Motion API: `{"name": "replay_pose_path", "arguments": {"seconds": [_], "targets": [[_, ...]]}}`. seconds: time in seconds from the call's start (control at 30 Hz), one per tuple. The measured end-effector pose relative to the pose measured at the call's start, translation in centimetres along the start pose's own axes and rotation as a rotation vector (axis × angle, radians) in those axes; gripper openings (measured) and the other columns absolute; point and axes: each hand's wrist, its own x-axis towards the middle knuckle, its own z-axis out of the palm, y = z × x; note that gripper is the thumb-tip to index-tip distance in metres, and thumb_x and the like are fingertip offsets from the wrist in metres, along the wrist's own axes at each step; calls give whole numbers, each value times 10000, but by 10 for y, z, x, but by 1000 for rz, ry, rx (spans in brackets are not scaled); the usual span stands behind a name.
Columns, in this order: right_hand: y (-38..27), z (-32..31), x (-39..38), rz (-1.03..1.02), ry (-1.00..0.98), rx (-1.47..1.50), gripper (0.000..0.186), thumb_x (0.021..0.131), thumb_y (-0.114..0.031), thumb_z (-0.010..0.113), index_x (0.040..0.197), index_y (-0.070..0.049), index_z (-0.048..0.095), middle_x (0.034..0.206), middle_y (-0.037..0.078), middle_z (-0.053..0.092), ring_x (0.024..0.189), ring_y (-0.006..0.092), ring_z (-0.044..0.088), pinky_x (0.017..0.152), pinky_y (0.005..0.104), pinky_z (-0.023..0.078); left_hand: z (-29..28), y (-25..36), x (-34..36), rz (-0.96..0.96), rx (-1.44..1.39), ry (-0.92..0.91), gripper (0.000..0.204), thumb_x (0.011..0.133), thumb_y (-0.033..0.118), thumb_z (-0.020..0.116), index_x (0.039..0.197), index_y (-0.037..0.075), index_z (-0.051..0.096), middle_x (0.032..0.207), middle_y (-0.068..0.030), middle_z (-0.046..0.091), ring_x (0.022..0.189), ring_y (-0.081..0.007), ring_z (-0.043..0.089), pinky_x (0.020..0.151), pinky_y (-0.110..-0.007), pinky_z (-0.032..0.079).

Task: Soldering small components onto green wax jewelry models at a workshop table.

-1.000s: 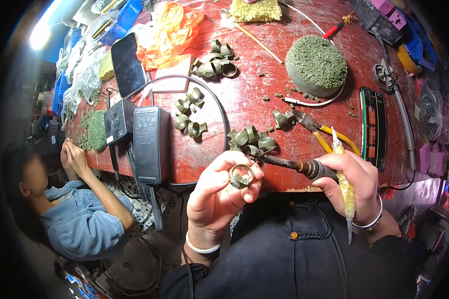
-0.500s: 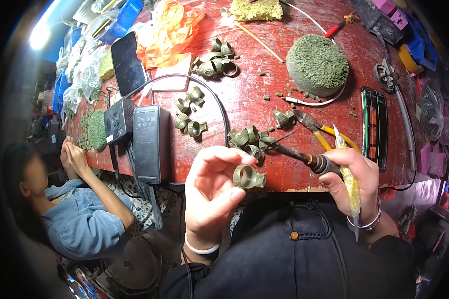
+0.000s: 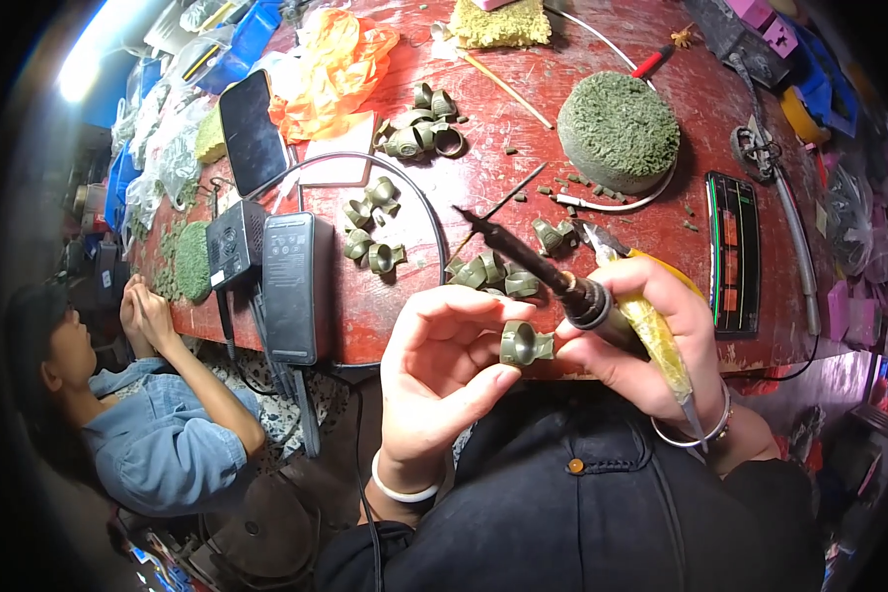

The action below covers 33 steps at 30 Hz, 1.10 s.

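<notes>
My left hand (image 3: 429,370) pinches a dark green wax ring (image 3: 523,345) between thumb and fingers, its opening turned up toward me. In my right hand (image 3: 651,306) are two tools: a soldering iron (image 3: 538,261) with a dark shaft and thin metal tip, and a slim pointed tool (image 3: 659,340) wrapped in yellow. The iron's tip points away to the upper left, over the table. My right fingertips are close by the ring's right end; I cannot tell whether they touch it. Just beyond my hands lie more green rings (image 3: 488,271) and pliers (image 3: 602,242) with yellow handles, partly hidden.
Several groups of green rings (image 3: 419,133) lie on the red table (image 3: 508,99). A round green block (image 3: 619,133) stands at the back right, a lit phone (image 3: 733,257) at the right. Left are a black power adapter (image 3: 296,286), cables and a seated person (image 3: 168,424).
My right hand has moved left to the ring, and the soldering iron's tip has swung up and left. The left hand has shifted slightly right with the ring, which has turned.
</notes>
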Motion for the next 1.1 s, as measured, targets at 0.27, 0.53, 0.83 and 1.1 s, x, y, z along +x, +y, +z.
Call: {"name": "replay_pose_path", "arguments": {"seconds": [0.27, 0.53, 0.83, 1.1], "targets": [[8, 0, -2, 80, 99, -6, 275, 864, 60, 659, 1091, -7, 520, 953, 50, 622, 908, 100, 636, 835, 253, 511, 2, -5, 1, 128, 212, 16, 482, 817, -179, 600, 1248, -35, 439, 1248, -189, 542, 1149, -249, 588, 942, -345, 515], [3, 9, 5, 151, 104, 47, 292, 845, 56, 681, 1087, -20, 536, 953, 17, 628, 893, 69, 615, 806, 228, 492, 3, -9, 1, 245, 381, -9, 488, 808, -187, 594, 1246, -39, 438, 1222, -183, 526, 1156, -254, 576, 905, -333, 529], [8, 13, 4, 87, 108, -120, 326, 823, 59, 695, 1084, -33, 523, 937, 25, 609, 863, 74, 609, 759, 232, 507, 6, -12, 0, 398, 657, -6, 558, 710, -204, 627, 1215, -32, 464, 1149, -175, 547, 1087, -255, 593, 903, -357, 512], [11, 14, 5, 75, 99, -123, 330, 810, 84, 673, 1067, -24, 496, 955, 31, 568, 828, 73, 592, 723, 231, 515, 5, -19, 5, 638, 914, -37, 497, 656, -193, 696, 1106, -22, 574, 998, -143, 668, 912, -298, 664, 791, -366, 545]]}}
